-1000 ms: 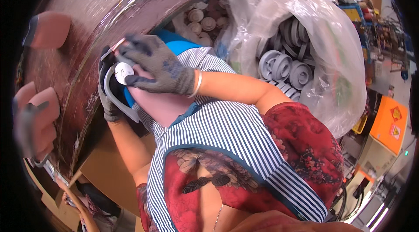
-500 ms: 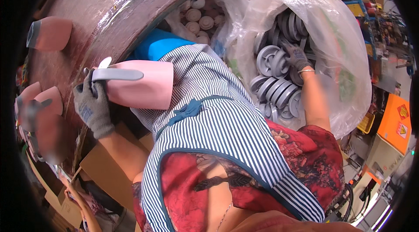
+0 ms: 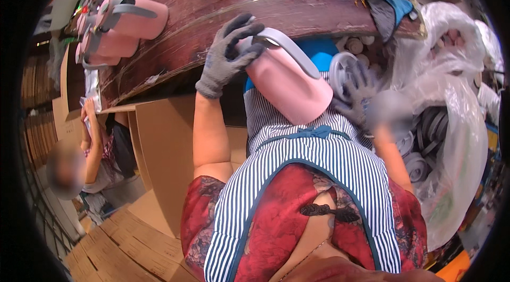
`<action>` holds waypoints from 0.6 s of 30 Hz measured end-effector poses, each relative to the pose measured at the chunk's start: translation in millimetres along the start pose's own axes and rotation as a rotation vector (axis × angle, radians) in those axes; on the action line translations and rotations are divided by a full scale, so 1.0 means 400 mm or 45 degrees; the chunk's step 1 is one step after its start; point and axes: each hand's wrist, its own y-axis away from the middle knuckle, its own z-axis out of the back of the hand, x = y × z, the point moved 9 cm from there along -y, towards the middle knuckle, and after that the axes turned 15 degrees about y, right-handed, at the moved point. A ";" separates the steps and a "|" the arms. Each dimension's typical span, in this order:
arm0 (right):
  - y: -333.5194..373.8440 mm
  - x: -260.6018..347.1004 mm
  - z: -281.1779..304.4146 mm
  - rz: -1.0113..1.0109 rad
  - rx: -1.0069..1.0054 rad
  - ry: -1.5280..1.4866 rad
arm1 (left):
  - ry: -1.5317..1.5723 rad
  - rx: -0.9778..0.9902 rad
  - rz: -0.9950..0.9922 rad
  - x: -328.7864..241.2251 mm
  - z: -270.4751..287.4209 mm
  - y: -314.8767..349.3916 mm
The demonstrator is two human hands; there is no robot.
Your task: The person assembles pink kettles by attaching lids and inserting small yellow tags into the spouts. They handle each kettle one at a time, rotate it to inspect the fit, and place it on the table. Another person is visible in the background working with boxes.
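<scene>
pink jug, box, bag, probably grey lid

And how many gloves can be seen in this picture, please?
2: one grey glove is on the left hand, holding the pink jug; the other is on the right hand, at the grey round part. More could be hidden.

Your left hand holds a pink jug by one end, near its grey handle. Just right of the jug, your right hand has a grey round part in its fingers. Farther right, a clear plastic bag holds more grey parts. Left of the jug, more pink jugs stand on the brown table.
</scene>
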 end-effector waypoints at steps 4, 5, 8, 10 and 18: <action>0.019 -0.074 -0.202 -0.382 0.145 -0.889 | -0.542 -0.240 -0.146 0.043 0.024 0.015; 0.016 -0.069 -0.198 -0.385 0.049 -1.017 | -0.560 -0.288 -0.112 0.055 0.026 0.023; -0.002 -0.053 -0.182 -0.286 0.025 -0.859 | -0.533 -0.272 -0.123 0.054 0.037 0.019; 0.026 -0.078 -0.214 -0.294 0.056 -0.750 | -0.283 -0.342 -0.160 0.050 0.048 0.032; -0.025 -0.075 -0.220 -0.309 0.087 -0.583 | 0.016 -1.043 0.259 0.180 0.208 0.332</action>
